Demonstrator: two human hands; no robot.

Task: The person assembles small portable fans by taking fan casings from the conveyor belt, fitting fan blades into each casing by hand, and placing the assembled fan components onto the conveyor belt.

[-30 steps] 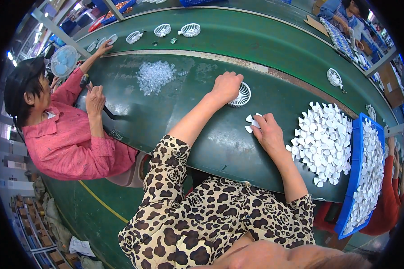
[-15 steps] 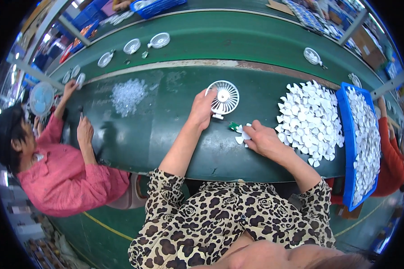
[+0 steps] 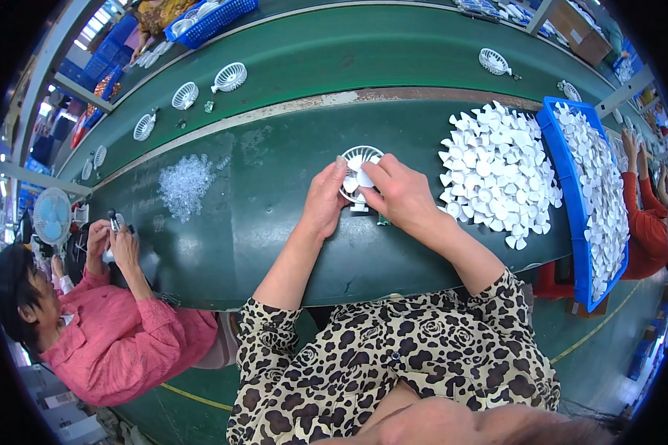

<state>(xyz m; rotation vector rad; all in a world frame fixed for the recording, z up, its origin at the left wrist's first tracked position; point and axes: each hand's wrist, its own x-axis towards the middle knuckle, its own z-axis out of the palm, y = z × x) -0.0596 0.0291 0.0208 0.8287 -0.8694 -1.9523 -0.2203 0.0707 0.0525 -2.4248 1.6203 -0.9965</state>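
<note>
My left hand (image 3: 325,199) is closed on the side of a round white fan housing (image 3: 361,150) with a slatted grille, held over the green tabletop. A white fan blade (image 3: 352,178) sits inside the housing's ring. My right hand (image 3: 407,199) grips this blade between thumb and fingers and partly covers it. A small green circuit board (image 3: 383,220) shows just below my right hand, partly hidden. To the right of that hand lies a large heap of white fan blades (image 3: 497,174).
A blue tray (image 3: 569,189) full of blades stands at the table's right. Small clear pieces (image 3: 185,187) lie in a pile at left. Beyond a ledge, a green belt (image 3: 364,59) carries several housings. A co-worker in pink (image 3: 137,337) sits at left; another person in red (image 3: 646,230) is at right.
My right hand has moved up and left from the table, bringing a fan blade into the housing. The housing has come slightly nearer. The co-worker at left has brought both hands together.
</note>
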